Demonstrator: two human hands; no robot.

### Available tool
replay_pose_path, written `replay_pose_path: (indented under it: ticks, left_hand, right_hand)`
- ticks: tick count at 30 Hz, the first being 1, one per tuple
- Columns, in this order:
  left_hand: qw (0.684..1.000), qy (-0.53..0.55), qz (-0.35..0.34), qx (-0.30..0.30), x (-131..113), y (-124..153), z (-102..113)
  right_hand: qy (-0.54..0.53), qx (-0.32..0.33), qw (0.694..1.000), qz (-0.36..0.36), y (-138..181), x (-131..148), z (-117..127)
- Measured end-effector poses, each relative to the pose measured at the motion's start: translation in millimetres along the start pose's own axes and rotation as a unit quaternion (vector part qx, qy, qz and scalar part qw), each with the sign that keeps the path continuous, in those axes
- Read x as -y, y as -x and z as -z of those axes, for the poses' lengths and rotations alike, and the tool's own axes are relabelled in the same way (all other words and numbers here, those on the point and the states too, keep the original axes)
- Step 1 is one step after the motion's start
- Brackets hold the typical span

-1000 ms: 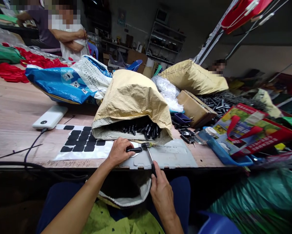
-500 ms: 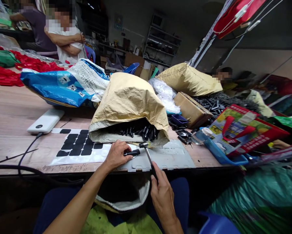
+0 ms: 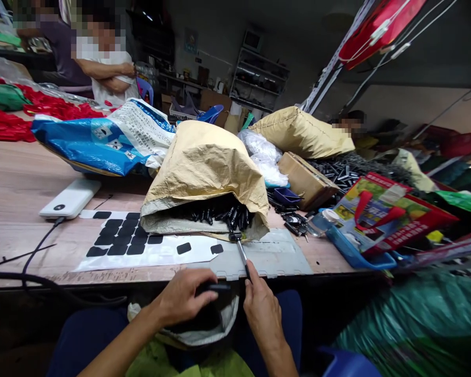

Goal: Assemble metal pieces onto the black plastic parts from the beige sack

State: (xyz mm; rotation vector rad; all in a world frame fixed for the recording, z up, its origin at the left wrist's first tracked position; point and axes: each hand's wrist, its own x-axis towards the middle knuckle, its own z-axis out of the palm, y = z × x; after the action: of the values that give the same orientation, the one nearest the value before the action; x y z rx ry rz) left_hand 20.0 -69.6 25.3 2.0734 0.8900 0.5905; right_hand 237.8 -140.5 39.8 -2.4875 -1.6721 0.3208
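Note:
My left hand [image 3: 186,297] is closed on a small black plastic piece [image 3: 221,287], blurred by motion. It hovers past the table's front edge, above the open sack [image 3: 230,317] between my knees. My right hand [image 3: 263,303] grips the handle of a small hammer [image 3: 241,252]. The hammer's head lies at the mouth of a yellow-brown sack [image 3: 207,167], over a grey plate [image 3: 274,262]. Inside that sack are several black pieces [image 3: 235,217]. To the left, a white sheet [image 3: 156,255] carries rounded black patches [image 3: 127,238].
On the left are a white power bank [image 3: 70,198] with a cable and a blue-white bag [image 3: 113,139]. A cardboard box [image 3: 308,180], a blue tray [image 3: 355,255] and a red carrier bag [image 3: 388,209] stand on the right. Other people sit farther back.
My left hand has moved from the grey plate toward me, carrying the black piece over the lap sack. The hammer's head has come down slightly near the sack's mouth.

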Motion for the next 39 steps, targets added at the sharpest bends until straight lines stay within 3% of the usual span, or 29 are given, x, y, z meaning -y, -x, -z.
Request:
replay_pose_path:
  ticks: [4,9,12,16,18,20,23,26,28,29,32,34,37,39]
  left_hand:
    - [0.989,-0.083,0.106,0.059,12,38,-34]
    - [0.932,-0.200,0.287,0.093,51,39,-56]
    - [0.926,-0.210,0.294,0.104,49,35,-48]
    - [0.962,-0.125,0.225,0.095,12,33,-26]
    - [0.975,-0.074,0.190,0.086,-10,28,-17]
    - [0.984,-0.046,0.161,0.056,-26,17,-10]
    - [0.990,-0.037,0.131,-0.036,-28,-8,0]
    - [0.972,-0.082,0.125,-0.179,-7,-39,15]
    - [0.945,-0.140,0.150,-0.254,12,-58,29]
    - [0.933,-0.165,0.168,-0.273,20,-66,36]
    - [0.919,-0.179,0.221,-0.272,36,-87,52]
    - [0.917,-0.165,0.254,-0.259,38,-98,60]
    - [0.907,-0.170,0.291,-0.253,34,-115,69]
    - [0.907,-0.177,0.286,-0.252,29,-126,76]
  right_hand:
    - [0.003,-0.005,1.000,0.004,-2,-2,-3]
    - [-0.011,0.002,1.000,0.004,-1,-1,-2]
    - [-0.016,0.029,0.999,0.017,3,-3,5]
    - [-0.006,0.012,0.998,0.064,-7,-16,47]
    - [-0.015,-0.041,0.997,0.067,-21,-24,88]
    - [-0.068,-0.160,0.980,0.094,-36,-29,138]
    - [-0.127,-0.424,0.890,0.109,-45,-26,207]
    - [-0.208,-0.500,0.821,0.182,-38,-11,233]
    - [-0.213,-0.476,0.826,0.215,-33,-1,218]
    - [-0.199,-0.434,0.843,0.247,-33,3,203]
    - [-0.172,-0.206,0.908,0.322,-38,14,143]
    - [-0.161,-0.107,0.927,0.321,-46,22,103]
    - [-0.148,-0.034,0.932,0.330,-67,35,61]
    - [-0.125,-0.035,0.939,0.320,-89,45,48]
